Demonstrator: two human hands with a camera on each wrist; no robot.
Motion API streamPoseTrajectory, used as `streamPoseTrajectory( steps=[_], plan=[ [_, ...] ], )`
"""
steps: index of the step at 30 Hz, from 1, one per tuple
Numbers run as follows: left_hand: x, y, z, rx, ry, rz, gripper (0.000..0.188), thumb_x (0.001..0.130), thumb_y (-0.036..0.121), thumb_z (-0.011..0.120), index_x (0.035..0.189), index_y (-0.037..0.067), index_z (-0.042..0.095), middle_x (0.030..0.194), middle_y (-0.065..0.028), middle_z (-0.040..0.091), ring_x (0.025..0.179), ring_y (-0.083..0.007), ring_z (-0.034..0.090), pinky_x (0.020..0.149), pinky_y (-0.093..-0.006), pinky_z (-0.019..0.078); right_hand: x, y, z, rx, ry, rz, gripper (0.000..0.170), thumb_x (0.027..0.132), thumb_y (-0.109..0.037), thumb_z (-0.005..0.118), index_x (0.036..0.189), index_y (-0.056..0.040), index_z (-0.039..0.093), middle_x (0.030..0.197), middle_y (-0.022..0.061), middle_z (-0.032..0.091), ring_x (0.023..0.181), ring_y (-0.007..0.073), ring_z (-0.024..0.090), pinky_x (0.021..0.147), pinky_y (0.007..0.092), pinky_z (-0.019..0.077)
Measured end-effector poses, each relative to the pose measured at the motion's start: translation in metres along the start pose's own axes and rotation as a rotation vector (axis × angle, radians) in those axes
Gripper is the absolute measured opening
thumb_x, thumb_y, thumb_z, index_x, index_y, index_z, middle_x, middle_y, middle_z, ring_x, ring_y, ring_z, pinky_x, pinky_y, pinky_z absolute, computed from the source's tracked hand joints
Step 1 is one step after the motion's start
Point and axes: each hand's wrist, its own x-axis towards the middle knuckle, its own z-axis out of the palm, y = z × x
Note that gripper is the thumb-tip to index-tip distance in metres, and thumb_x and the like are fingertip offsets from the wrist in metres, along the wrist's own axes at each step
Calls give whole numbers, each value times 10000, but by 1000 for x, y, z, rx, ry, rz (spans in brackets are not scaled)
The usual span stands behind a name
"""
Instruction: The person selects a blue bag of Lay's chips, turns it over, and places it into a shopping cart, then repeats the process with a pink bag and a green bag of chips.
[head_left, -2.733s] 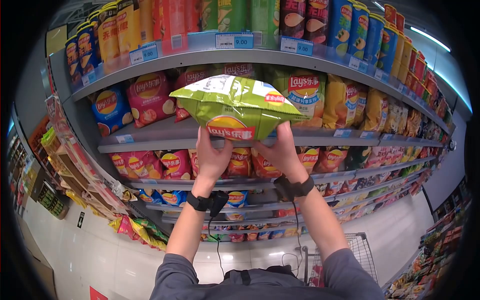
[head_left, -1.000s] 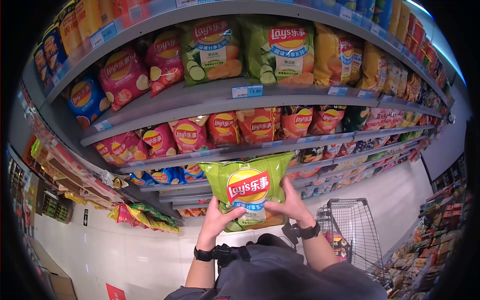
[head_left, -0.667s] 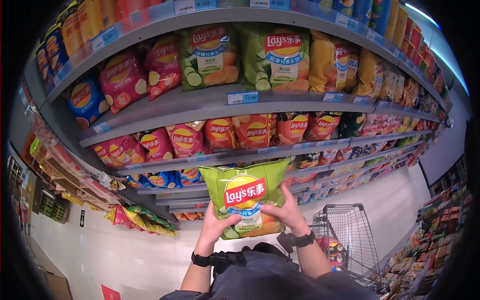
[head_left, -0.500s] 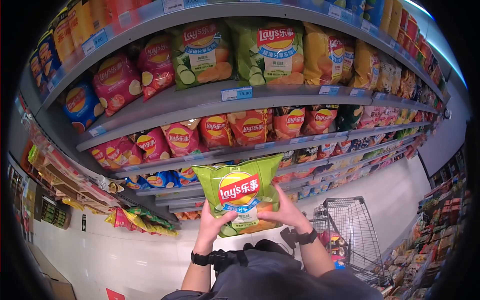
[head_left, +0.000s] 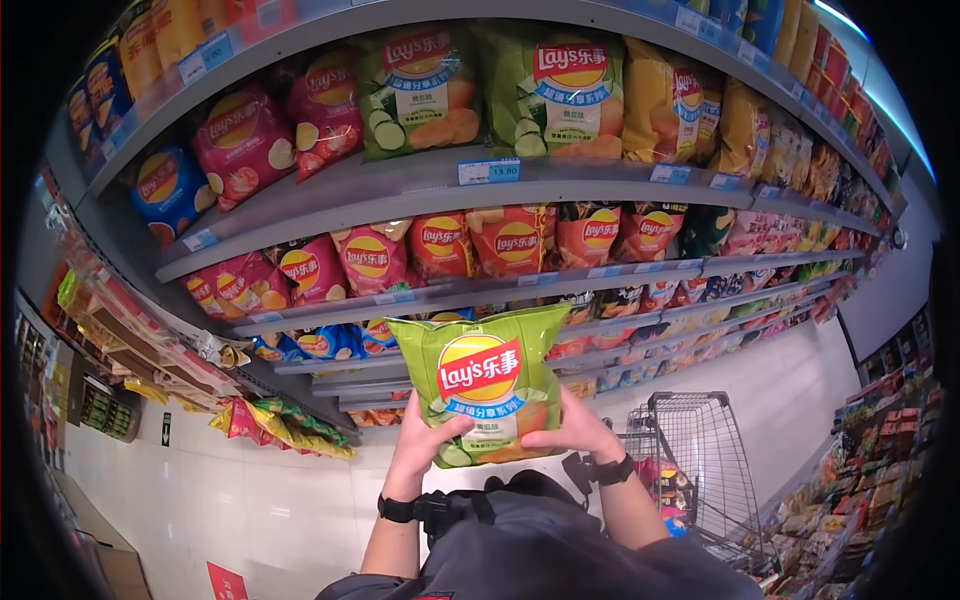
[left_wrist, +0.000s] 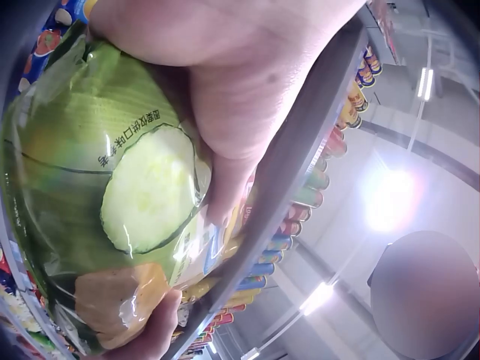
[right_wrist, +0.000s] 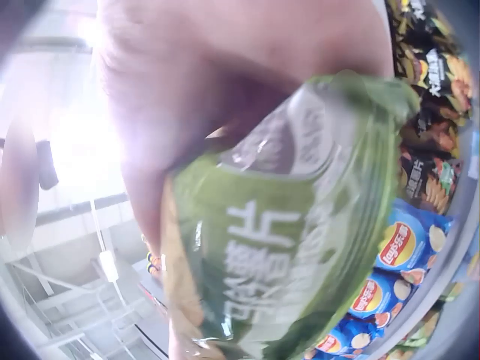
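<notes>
Between my two hands I hold a green bag of Lay's potato chips [head_left: 482,378], its printed front turned up toward the head camera. My left hand [head_left: 416,440] grips its left side, thumb across the lower front. On the other side my right hand [head_left: 578,428] grips it the same way; the fingers behind the bag are hidden in the head view. In the left wrist view the left thumb [left_wrist: 229,176] lies over the bag beside a cucumber picture. The right wrist view shows the bag's side with white lettering, close under the right hand.
Curved shelves ahead carry several chip bags, including two matching green ones [head_left: 550,95] behind a 13.80 price tag [head_left: 489,171]. Canisters [head_left: 150,45] stand above. A wire shopping cart [head_left: 700,450] with goods is at the right; hanging snack bags [head_left: 270,428] are at the left.
From in front of the upper shelf, the bag has come down and nearer my body, its front now facing up. Both hands keep their grip. Over the last second it barely moves.
</notes>
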Motion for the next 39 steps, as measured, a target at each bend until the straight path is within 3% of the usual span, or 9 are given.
streamPoseTrajectory(
  steps=[11, 17, 21, 26, 28, 29, 32, 38, 39],
  plan=[
    [-9, -4, -1, -80, 35, 14, 747, 792, 100, 800, 1405, 40, 377, 1305, -89, 568, 1184, -179, 557, 1008, -328, 446, -3, 13, 3, 123, 24, -29, 884, 746, -103, 854, 1464, -9, 347, 1365, 65, 510, 1261, 145, 467, 1075, 324, 379],
    [-13, 0, 11, 254, 167, 192, 1089, 800, 140, 803, 1575, 125, 39, 1514, -209, 317, 1339, -283, 423, 1069, -416, 390, 0, 4, 1, 54, 133, -51, 844, 747, -118, 856, 1435, -16, 379, 1321, 72, 549, 1206, 157, 523, 1034, 331, 426],
    [-19, 3, 27, 411, 53, 173, 1179, 777, 143, 832, 1575, 99, -34, 1517, -207, 318, 1367, -275, 396, 1094, -399, 379, -4, 4, 5, 56, 294, -103, 831, 748, -132, 858, 1423, -16, 388, 1311, 84, 551, 1203, 164, 529, 1023, 335, 440],
    [-3, -30, 20, 238, 18, 191, 1021, 799, 60, 802, 1549, 36, 110, 1447, -149, 421, 1283, -225, 487, 1048, -327, 429, -19, -6, 7, -3, 324, -93, 856, 742, -128, 854, 1438, -15, 368, 1349, 108, 528, 1236, 189, 519, 1048, 344, 422],
    [-2, -38, 10, -198, -55, -72, 838, 837, 14, 749, 1505, 41, 243, 1399, -120, 486, 1250, -192, 515, 1034, -342, 450, -22, 3, 3, 309, 241, -254, 881, 756, -169, 839, 1461, -11, 335, 1394, 140, 505, 1269, 229, 514, 1083, 364, 392],
    [-4, -30, 16, -271, -89, -72, 740, 906, 139, 710, 1506, 98, 279, 1232, -20, 575, 1002, -113, 607, 884, -247, 501, -23, -17, 4, 482, 147, -247, 886, 807, -244, 791, 1492, -3, 283, 1428, 167, 480, 1317, 262, 477, 1113, 387, 359],
    [-7, -39, 3, -575, -216, -199, 663, 944, 167, 659, 1492, 99, 293, 1408, -78, 503, 1272, -209, 524, 1034, -369, 460, -21, -1, -12, 612, 142, -120, 794, 886, -275, 705, 1498, 2, 283, 1422, 172, 488, 1333, 256, 459, 1107, 382, 365],
    [-22, -43, 23, -528, -293, -190, 744, 926, 255, 688, 1523, 97, 273, 1454, -80, 445, 1322, -200, 467, 1053, -362, 433, -16, 21, 17, 490, 191, 188, 527, 1029, -276, 522, 1475, -37, 375, 1384, 56, 541, 1220, 151, 543, 1036, 302, 436],
    [-22, -46, 26, -365, -243, -188, 740, 915, 232, 697, 1516, 90, 288, 1437, -83, 454, 1307, -194, 471, 1050, -353, 429, -26, 23, 21, 659, 21, -22, 539, 1031, -331, 504, 1478, -58, 377, 1387, 50, 542, 1207, 152, 557, 1026, 308, 450]
  ],
)
